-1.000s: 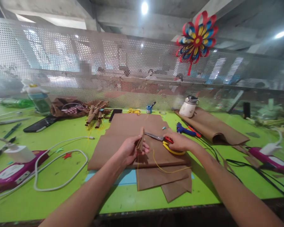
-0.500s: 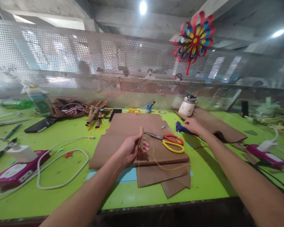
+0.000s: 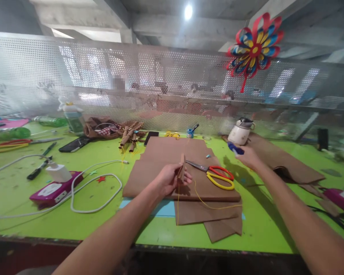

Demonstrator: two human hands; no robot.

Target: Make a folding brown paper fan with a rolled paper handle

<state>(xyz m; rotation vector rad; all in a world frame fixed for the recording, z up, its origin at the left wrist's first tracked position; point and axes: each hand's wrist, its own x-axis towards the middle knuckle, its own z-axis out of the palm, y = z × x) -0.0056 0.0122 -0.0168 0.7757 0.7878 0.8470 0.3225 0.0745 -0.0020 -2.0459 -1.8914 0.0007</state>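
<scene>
At the left, a purple, rounded plastic power strip lies on the bright green tabletop, well apart from both hands. Near the middle, the left hand is closed on a small, narrow piece of folded brown paper, held above a stack of large brown paper sheets. The piece's long axis stands close to upright, and a thin yellow thread hangs below it. Just to its right, metal scissors with one red and one yellow handle lie slantwise on the sheets, blades toward the left hand and neither hand on the handles. Further right and farther from the body, the right hand grips a blue plastic glue gun; its visible part slants up and leftward, but where its nozzle points cannot be told. The hands are thus well apart, the folded piece lying left of the glue gun and nearer the body. Behind the gun stands a white, dark-lidded flask; right of that lies a large, curled brown paper sheet.
</scene>
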